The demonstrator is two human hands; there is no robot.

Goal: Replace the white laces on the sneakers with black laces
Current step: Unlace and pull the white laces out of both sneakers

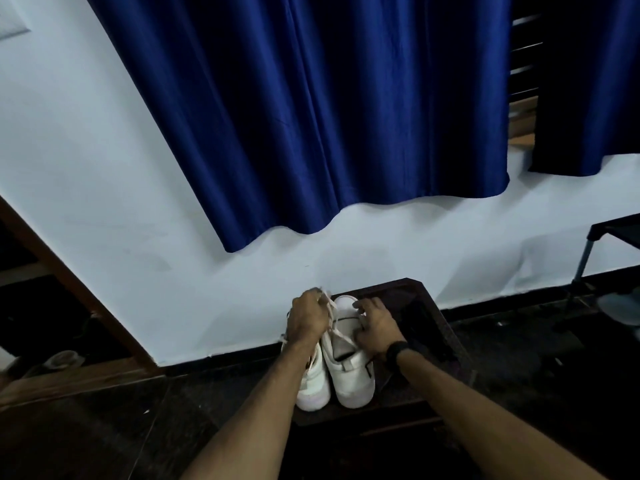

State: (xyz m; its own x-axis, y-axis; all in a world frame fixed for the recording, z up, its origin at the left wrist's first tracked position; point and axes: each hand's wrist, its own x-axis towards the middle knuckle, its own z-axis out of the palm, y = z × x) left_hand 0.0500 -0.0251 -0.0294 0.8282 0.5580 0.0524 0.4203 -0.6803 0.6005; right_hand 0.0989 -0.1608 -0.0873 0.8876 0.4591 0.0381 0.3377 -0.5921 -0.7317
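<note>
- Low centre, we see two white sneakers (341, 362) on a dark low table (429, 327)
- Our left hand (309, 318) grasps a white lace (330, 306)
- Our right hand (375, 327) rests on the right sneaker, fingers relaxed
- A blue curtain (311, 116) hangs above

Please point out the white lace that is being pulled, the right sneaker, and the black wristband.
white lace (331, 315), head view, on the strand below the left hand.
right sneaker (355, 389), head view, on its heel.
black wristband (394, 353), head view, on the band at the right wrist.
</note>
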